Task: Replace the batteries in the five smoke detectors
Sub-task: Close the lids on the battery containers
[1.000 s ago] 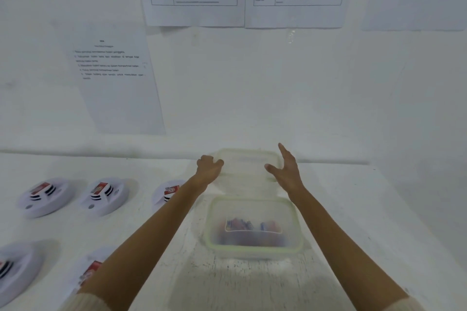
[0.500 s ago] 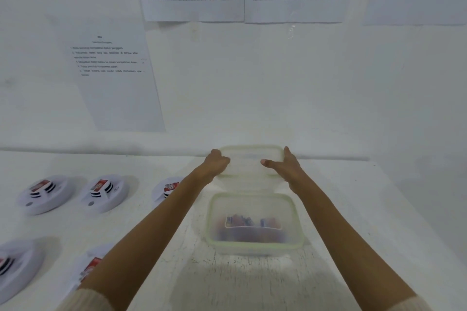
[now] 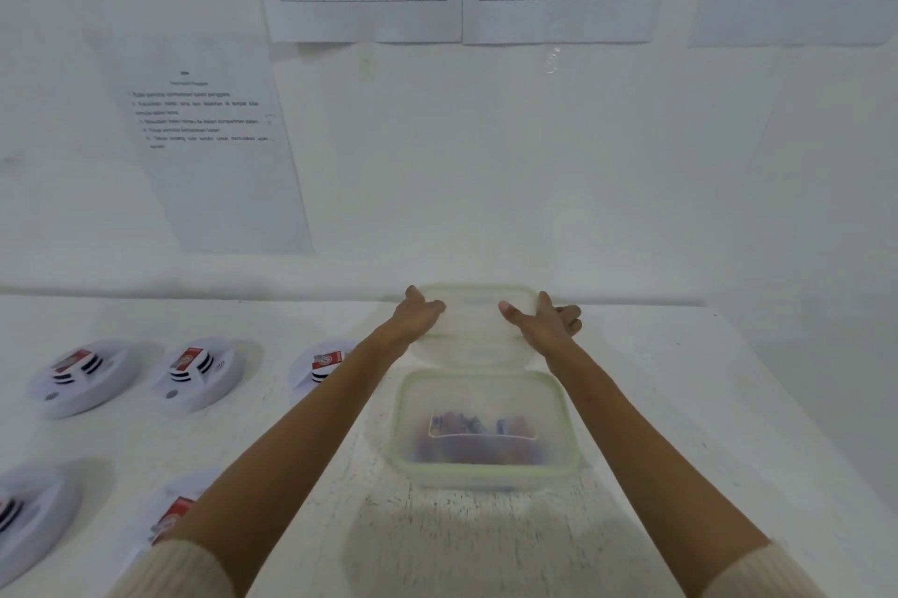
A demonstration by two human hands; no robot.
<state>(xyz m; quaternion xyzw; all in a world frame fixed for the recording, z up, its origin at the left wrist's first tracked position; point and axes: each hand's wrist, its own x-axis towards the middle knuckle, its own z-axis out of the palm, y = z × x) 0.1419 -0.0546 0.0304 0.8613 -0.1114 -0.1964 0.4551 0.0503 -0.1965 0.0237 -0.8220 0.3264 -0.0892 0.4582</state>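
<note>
A person's left grip (image 3: 422,315) pinches one end of a clear lid (image 3: 474,330) between thumb and fingers. The right grip (image 3: 544,325) holds the other end, thumb on top and fingers splayed past the edge. The batteries (image 3: 478,432) lie in the open box (image 3: 481,468) just nearer than both grips, and the smoke detectors (image 3: 197,371) wait well out beyond the left grip. The lid is best laid flat on the surface (image 3: 680,403), clear of the box mouth, before letting go.

Five round white smoke detectors (image 3: 197,371) lie left on the desk (image 3: 680,403), three behind, two in front; batteries (image 3: 478,427) sit in a translucent box (image 3: 403,422), its lid (image 3: 474,335) off
</note>
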